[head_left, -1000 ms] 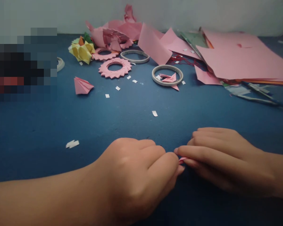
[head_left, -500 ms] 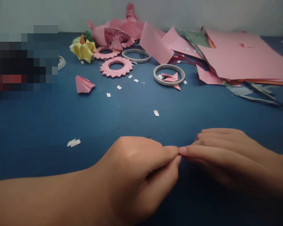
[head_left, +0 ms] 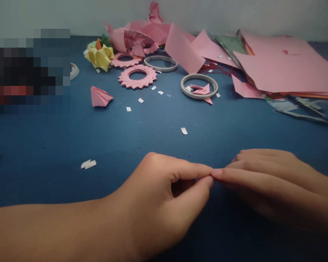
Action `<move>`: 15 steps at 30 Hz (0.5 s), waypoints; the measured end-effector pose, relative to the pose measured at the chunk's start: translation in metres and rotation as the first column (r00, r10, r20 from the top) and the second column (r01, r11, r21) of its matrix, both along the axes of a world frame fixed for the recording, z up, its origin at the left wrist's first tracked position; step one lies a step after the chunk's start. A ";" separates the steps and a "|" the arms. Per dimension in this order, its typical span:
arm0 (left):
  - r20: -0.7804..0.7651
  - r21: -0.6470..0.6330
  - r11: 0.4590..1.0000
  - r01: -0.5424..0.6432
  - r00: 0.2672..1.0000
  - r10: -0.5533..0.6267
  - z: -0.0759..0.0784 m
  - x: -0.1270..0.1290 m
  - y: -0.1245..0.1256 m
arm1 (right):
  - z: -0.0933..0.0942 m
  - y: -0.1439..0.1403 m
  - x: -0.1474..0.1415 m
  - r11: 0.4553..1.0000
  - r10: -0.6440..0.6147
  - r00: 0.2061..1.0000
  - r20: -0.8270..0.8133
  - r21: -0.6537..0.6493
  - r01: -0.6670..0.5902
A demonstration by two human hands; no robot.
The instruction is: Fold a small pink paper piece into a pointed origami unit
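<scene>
Left hand [head_left: 164, 193] and right hand [head_left: 268, 182] meet fingertip to fingertip, pinching together on the blue surface [head_left: 57, 182]; anything between them is hidden. At 12 o'clock, a finished pink paper ring [head_left: 138, 77] lies beside unfolded pink sheets [head_left: 284, 69].

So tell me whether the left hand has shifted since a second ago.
Yes. The left hand has slid slightly right and away, its knuckles nearer the white paper scrap; its fingertips stay against the right hand.

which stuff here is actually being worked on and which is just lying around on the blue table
In hand: left hand and right hand, fingertips pinched together; whatever is between them is hidden.

Lying about: pink folded ring, tape ring, folded pink cone, yellow folded piece, pink paper sheets, white scraps.
</scene>
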State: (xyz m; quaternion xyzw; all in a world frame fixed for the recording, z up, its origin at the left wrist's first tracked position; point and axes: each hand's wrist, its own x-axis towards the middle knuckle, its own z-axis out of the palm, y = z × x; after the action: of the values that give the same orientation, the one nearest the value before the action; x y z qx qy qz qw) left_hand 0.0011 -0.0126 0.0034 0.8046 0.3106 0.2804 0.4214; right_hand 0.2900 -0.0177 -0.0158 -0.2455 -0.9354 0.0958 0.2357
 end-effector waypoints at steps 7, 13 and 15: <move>-0.008 -0.131 0.989 -0.063 0.998 0.063 -0.002 0.002 0.001 | 0.004 0.005 -0.003 0.996 0.082 0.997 -0.014 0.022 -0.082; -0.034 -0.226 0.970 -0.094 0.995 0.089 0.000 0.003 0.003 | 0.005 0.004 -0.007 0.995 0.059 0.998 0.005 0.083 -0.059; -0.042 -0.202 0.975 -0.095 0.995 0.088 0.000 0.004 0.002 | 0.007 0.003 -0.007 0.995 0.040 0.999 0.029 0.095 -0.043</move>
State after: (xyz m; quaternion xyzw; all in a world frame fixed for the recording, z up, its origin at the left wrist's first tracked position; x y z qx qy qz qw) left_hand 0.0048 -0.0103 0.0029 0.7465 0.3813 0.2529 0.4832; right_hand 0.2830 -0.0148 -0.0089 -0.2158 -0.9469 0.0526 0.2327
